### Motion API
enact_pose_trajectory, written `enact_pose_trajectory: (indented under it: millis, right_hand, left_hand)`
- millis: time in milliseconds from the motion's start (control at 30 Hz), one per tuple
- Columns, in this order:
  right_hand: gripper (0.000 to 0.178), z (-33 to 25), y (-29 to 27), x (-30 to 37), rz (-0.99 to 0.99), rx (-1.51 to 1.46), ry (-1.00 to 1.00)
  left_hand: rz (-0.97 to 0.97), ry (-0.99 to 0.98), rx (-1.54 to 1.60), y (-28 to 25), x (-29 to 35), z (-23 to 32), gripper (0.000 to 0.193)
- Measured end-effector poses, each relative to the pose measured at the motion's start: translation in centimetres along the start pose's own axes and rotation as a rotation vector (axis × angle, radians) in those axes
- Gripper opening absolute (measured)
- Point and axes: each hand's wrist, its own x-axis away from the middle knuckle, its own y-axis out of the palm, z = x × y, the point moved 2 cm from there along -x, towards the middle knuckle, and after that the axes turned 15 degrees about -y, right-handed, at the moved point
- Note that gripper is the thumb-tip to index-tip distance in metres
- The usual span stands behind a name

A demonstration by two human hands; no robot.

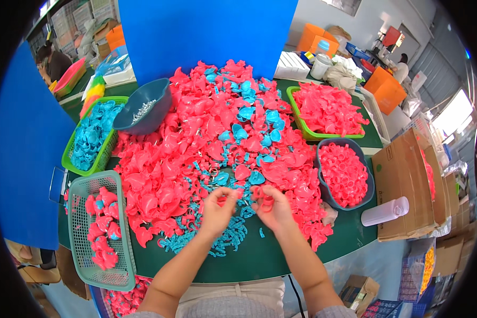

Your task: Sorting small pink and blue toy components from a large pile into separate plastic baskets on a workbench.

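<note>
My left hand [219, 211] is closed in a pinch at the middle of the table's near side, on a small pink piece that its fingers mostly hide. Just to its right, my right hand [276, 212] curls around several pink plastic rings [267, 202]. The hands are a short gap apart. Beneath and between them lie small blue curved clips [229, 239] in a loose heap. Beyond the hands rises a large pile of pink plastic shells [180, 143], mixed with blue shells [256, 177].
On the left stand a pale green basket [75, 233] of pink-and-blue pieces, a lime basket [68, 159] of blue shells and a tilted bowl [159, 108] of small metal parts. At right are a lime basket [302, 129], a dark tub [323, 180] of rings, a bottle [385, 211] and a carton [403, 180].
</note>
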Motion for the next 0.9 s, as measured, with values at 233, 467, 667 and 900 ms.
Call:
enact_pose_trajectory:
  millis: [233, 467, 667, 900]
  right_hand:
    - [0.036, 1.2, 1.7, 2.1, 0.193, -0.245, -0.111]
    - [0.038, -0.5, -1.8, -0.3, -0.446, -0.539, -0.485]
    - [0.038, -6.1, -2.1, 0.8, 0.305, -0.374, -0.419]
    - [0.031, -20.0, -7.3, -0.9, 0.679, 0.311, -1.026]
  left_hand:
    - [0.071, 0.722, -0.467, 7.6, 2.2, 0.2, 0.012]
    - [0.039, 0.862, -0.464, 11.5, 1.9, 0.8, 0.022]
    - [-0.030, 0.979, -0.442, 13.9, 1.5, 2.0, 0.027]
    - [0.054, 0.811, -0.550, 6.5, 0.7, 0.1, 0.021]
